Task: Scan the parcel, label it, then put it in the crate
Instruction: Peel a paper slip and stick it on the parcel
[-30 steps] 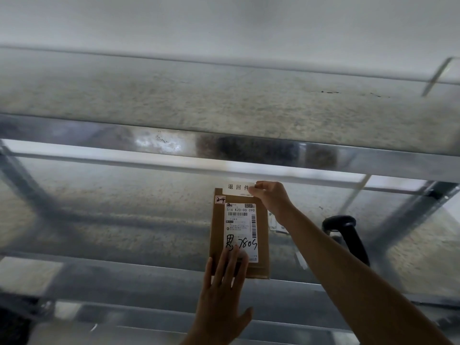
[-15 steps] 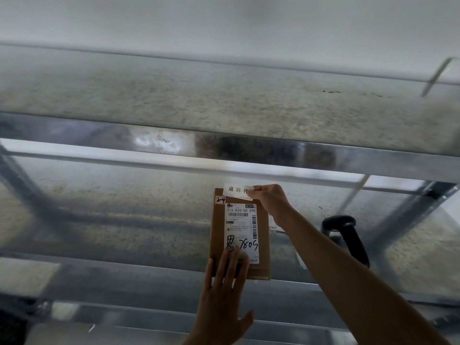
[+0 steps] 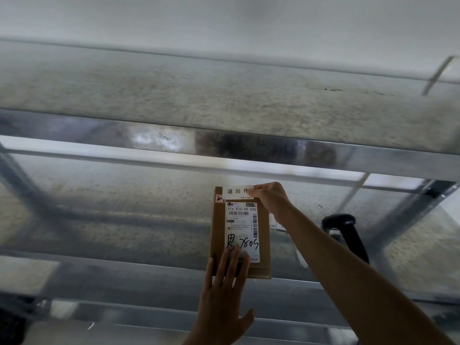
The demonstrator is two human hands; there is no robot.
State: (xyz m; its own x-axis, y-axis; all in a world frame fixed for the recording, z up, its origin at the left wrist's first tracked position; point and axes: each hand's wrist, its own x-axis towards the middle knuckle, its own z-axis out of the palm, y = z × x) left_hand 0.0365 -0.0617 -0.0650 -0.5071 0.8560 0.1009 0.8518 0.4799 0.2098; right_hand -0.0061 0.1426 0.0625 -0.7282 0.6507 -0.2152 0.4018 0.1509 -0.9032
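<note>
Shiny metal shelving (image 3: 249,148), speckled grey floor (image 3: 174,95), possibly white wall (image 3: 224,21) behind.

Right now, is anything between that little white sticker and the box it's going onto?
Nothing visible. The right hand holds the white sticker at the parcel's top edge; the left hand presses its lower end.

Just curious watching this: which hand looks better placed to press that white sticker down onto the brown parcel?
The right hand: it already pinches the white paper sticker over the brown cardboard parcel's top edge. The left hand lies flat on its lower end, steadying it.
</note>
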